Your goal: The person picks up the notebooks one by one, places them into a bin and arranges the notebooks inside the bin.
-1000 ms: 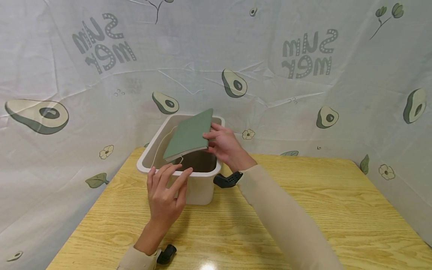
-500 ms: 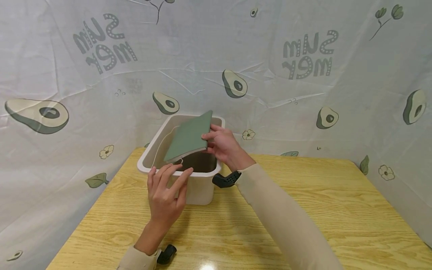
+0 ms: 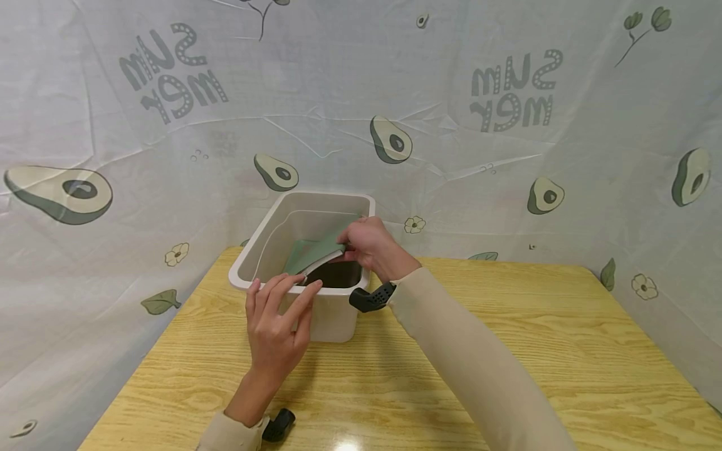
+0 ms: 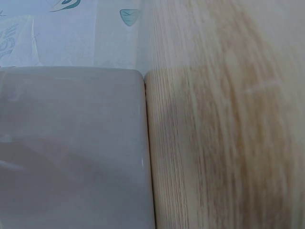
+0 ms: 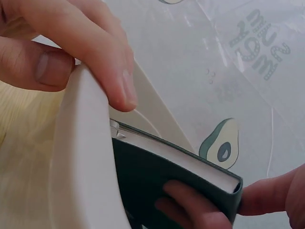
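A green hardcover book (image 3: 316,250) slants down into a pale plastic bin (image 3: 333,316), its lower part below the rim. My right hand (image 3: 375,247) holds the book by its right end. In the right wrist view, my thumb lies on one cover of the book (image 5: 147,167) and the fingers (image 5: 195,205) on the other. My left hand (image 3: 276,332) grips the bin's near rim, the thumb outside and a finger (image 5: 114,76) over the inner side. A small whitish piece shows at the book's far corner. In the left wrist view, only the bin's outer wall (image 4: 76,152) and the table appear.
The bin stands on a wood-grain table (image 3: 507,351) near its back left corner. Behind hangs a pale curtain (image 3: 338,75) printed with avocados and flowers. Black devices are strapped at the right wrist (image 3: 372,297) and the left wrist (image 3: 279,426).
The right hand has lowered the book from above the rim into the bin, and its far end has dropped. The left hand has stayed on the rim.
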### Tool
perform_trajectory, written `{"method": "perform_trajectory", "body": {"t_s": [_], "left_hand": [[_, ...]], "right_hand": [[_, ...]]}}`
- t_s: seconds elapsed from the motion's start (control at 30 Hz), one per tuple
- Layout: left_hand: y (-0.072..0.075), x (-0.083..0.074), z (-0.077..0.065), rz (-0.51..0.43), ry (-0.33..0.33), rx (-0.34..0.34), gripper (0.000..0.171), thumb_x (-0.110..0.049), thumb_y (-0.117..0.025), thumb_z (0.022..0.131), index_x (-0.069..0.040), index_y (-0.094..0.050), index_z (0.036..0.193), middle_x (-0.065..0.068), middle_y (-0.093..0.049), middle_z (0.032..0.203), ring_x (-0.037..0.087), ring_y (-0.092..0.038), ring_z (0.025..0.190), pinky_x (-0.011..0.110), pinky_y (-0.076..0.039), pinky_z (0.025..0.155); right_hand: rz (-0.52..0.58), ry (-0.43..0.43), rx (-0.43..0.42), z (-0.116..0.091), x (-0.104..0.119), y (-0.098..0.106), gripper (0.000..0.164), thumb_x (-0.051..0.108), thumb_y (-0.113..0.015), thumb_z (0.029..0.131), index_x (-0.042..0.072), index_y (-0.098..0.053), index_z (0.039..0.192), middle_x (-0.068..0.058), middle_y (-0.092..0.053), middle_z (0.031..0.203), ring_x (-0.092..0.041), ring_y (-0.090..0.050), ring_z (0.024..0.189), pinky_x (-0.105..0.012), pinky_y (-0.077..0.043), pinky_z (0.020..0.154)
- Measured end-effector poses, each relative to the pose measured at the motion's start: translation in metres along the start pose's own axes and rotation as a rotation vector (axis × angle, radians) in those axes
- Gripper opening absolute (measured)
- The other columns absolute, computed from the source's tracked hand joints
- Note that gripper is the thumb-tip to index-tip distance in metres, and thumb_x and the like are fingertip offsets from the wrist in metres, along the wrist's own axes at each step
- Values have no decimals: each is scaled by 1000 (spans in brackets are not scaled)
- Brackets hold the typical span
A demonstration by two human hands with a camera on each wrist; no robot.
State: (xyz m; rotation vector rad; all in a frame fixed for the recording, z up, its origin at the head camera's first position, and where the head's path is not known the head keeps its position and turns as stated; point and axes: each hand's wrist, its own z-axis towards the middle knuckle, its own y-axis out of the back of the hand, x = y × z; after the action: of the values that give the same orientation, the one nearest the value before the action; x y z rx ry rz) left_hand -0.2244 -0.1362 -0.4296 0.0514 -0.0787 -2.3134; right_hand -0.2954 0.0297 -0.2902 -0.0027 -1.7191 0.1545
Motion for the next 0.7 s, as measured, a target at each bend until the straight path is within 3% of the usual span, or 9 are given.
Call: {"method": "perform_trajectory", "body": {"t_s": [0.2, 0.4, 0.5, 0.7], "left_hand": [[0, 0, 0, -2, -3, -6, 25, -24, -60, 107, -17, -83, 116, 18, -77, 115, 40, -67, 112, 57, -32, 124], [-1, 0, 0, -4, -10, -12, 25, -24, -61, 107, -16, -83, 114, 18, -77, 114, 41, -67, 111, 58, -33, 123], [-1, 0, 0, -2, -11, -8, 25, -24, -61, 107, -16, -84, 113, 18, -77, 114, 41, -67, 111, 59, -33, 123], [-1, 1, 0, 1, -9, 2, 25, -25, -61, 107, -17, -83, 114, 18, -77, 115, 41, -67, 112, 59, -32, 123]], "right_hand": [[-12, -30, 45, 0, 1, 0, 50, -21, -48, 92, -17, -40, 141, -30, -43, 153, -50, -53, 142, -62, -48, 110], [-2, -51, 42, -3, 1, 1, 72, -8, -58, 98, -6, -24, 162, -22, -18, 175, -58, -20, 159, -70, -31, 120], [31, -37, 40, -4, -1, 2, 73, -1, -61, 100, -3, -24, 163, -18, -13, 178, -60, -16, 159, -70, -30, 121], [92, -7, 81, -6, -4, 6, 66, 5, -62, 102, -2, -31, 160, -18, -17, 177, -56, -17, 161, -68, -31, 123]]}}
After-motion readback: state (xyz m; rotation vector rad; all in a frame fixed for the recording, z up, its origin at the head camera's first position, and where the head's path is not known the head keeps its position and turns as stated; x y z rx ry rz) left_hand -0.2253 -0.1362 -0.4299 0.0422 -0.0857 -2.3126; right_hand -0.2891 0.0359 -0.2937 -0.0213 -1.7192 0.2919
